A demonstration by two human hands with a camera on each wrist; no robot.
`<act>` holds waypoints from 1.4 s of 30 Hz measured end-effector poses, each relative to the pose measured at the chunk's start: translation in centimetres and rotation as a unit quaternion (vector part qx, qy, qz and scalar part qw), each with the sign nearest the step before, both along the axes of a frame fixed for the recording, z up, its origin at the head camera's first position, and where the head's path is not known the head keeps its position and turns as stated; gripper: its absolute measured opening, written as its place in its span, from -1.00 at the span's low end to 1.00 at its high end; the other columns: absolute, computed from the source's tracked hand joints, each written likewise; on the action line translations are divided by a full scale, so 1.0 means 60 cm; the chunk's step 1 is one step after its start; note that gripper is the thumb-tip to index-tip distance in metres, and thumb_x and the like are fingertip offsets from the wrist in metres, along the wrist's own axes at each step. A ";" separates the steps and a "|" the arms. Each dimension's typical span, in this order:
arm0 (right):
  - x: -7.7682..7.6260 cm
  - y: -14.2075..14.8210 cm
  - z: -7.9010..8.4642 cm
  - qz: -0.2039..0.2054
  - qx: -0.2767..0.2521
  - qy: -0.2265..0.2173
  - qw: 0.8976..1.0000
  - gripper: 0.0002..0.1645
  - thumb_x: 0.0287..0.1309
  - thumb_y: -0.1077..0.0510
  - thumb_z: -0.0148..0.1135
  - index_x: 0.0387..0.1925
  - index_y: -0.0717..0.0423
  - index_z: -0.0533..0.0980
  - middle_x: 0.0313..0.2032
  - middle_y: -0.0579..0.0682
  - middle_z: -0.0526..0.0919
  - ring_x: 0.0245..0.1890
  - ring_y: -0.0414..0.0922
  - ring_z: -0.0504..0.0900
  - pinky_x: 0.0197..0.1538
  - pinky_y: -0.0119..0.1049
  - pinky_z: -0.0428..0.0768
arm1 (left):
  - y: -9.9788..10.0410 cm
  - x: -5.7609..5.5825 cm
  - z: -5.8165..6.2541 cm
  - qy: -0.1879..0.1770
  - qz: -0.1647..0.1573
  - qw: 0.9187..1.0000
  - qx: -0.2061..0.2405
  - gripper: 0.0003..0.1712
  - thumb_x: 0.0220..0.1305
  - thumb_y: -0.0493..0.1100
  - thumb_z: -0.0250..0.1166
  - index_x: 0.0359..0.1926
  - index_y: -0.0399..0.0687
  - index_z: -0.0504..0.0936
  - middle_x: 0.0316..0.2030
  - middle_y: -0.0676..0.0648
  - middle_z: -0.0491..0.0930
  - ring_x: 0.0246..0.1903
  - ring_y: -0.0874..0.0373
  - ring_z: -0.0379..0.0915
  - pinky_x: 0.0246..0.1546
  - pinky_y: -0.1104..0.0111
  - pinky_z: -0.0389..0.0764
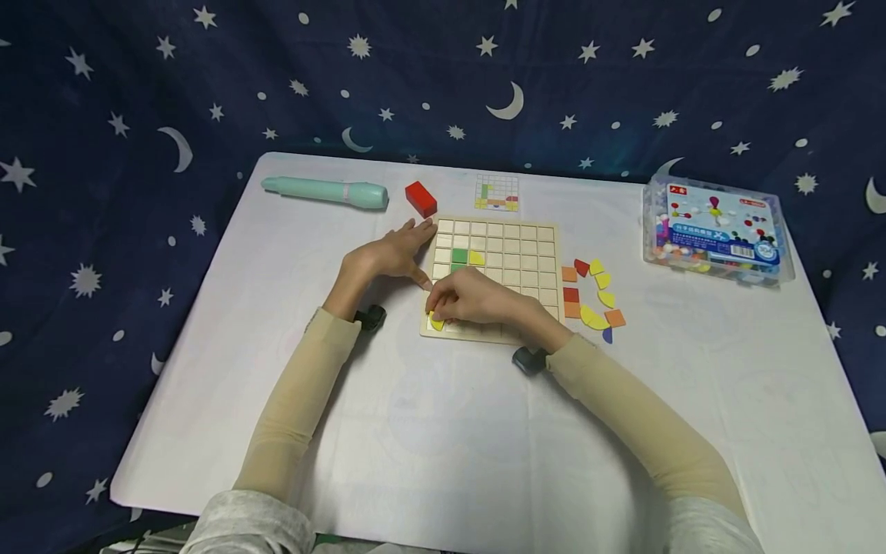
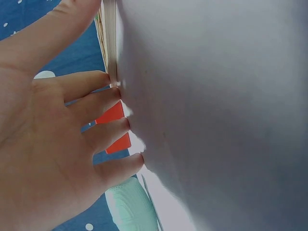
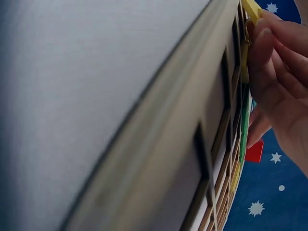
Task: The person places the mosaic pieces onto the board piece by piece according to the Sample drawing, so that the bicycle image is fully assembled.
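A square wooden grid board [image 1: 529, 261] lies on the table, its cells framed by raised strips. My right hand [image 1: 474, 296] reaches over its front left part and pinches a yellow rounded tile [image 3: 251, 9] between thumb and fingers, at the front left corner cells. Against the board's left edge rests my left hand [image 1: 394, 252], fingers extended and spread, with the thumb lower along the side. Green square tiles [image 1: 460, 255] sit in cells at the upper left, partly hidden by the right hand. Beside them is another yellow rounded tile [image 1: 476, 258].
Right of the board lie loose yellow tiles [image 1: 593, 318], orange squares [image 1: 614, 318], red tiles [image 1: 571, 295] and a blue tile [image 1: 607, 335]. Behind it are a pattern card [image 1: 496, 192] and a red block [image 1: 421, 198]. A mint-green tube [image 1: 328, 192] and a clear plastic box [image 1: 716, 231] stand farther out.
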State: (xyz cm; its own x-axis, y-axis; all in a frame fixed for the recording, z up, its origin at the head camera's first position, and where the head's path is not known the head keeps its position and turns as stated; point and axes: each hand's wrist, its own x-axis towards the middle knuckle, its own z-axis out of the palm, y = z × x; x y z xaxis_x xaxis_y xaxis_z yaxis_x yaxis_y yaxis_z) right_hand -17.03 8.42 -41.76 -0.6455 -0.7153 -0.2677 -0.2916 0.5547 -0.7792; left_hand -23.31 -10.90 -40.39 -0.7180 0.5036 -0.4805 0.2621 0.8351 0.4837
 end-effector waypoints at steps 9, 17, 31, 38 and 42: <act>0.001 -0.006 -0.006 0.020 0.011 0.052 0.998 -0.85 0.23 0.25 0.42 -0.15 0.12 0.75 -0.35 -0.10 0.70 -0.37 -0.25 0.55 -0.20 -0.41 0.53 | -0.002 -0.002 -0.005 -0.002 0.006 1.000 0.003 0.33 0.10 -0.06 0.59 0.67 -0.03 -0.12 0.67 -0.04 -0.23 0.65 -0.02 -0.50 0.63 -0.03 -0.30; 0.005 -0.005 -0.008 0.032 0.021 0.074 0.996 -0.78 0.12 0.22 0.50 -0.17 0.09 0.70 -0.29 -0.08 0.66 -0.29 -0.21 0.58 -0.16 -0.38 0.56 | -0.001 -0.003 -0.005 0.003 0.000 1.000 0.000 0.31 0.12 -0.07 0.58 0.66 -0.05 -0.11 0.67 -0.06 -0.23 0.65 -0.05 -0.48 0.63 -0.05 -0.29; 0.016 -0.008 -0.004 0.019 0.016 0.080 0.996 -0.85 0.15 0.29 0.41 -0.21 0.14 0.67 -0.47 -0.12 0.59 -0.41 -0.26 0.52 -0.25 -0.42 0.51 | 0.000 -0.002 -0.004 -0.001 0.004 1.000 -0.001 0.32 0.11 -0.06 0.59 0.67 -0.03 -0.12 0.67 -0.05 -0.24 0.65 -0.04 -0.49 0.62 -0.05 -0.30; 0.018 -0.008 -0.001 0.007 0.029 0.095 0.995 -0.84 0.13 0.27 0.46 -0.22 0.16 0.68 -0.40 -0.08 0.64 -0.36 -0.23 0.56 -0.21 -0.40 0.55 | -0.002 -0.002 -0.004 -0.001 0.006 1.000 -0.002 0.33 0.11 -0.04 0.59 0.67 -0.02 -0.12 0.67 -0.03 -0.24 0.65 -0.03 -0.49 0.63 -0.05 -0.30; 0.020 -0.010 0.003 0.004 0.037 0.106 0.994 -0.81 0.14 0.26 0.46 -0.19 0.21 0.67 -0.39 -0.05 0.66 -0.35 -0.21 0.57 -0.19 -0.38 0.56 | -0.001 -0.003 -0.005 -0.002 0.007 1.000 -0.002 0.33 0.10 -0.03 0.59 0.67 0.00 -0.12 0.67 -0.03 -0.24 0.65 -0.02 -0.50 0.63 -0.04 -0.30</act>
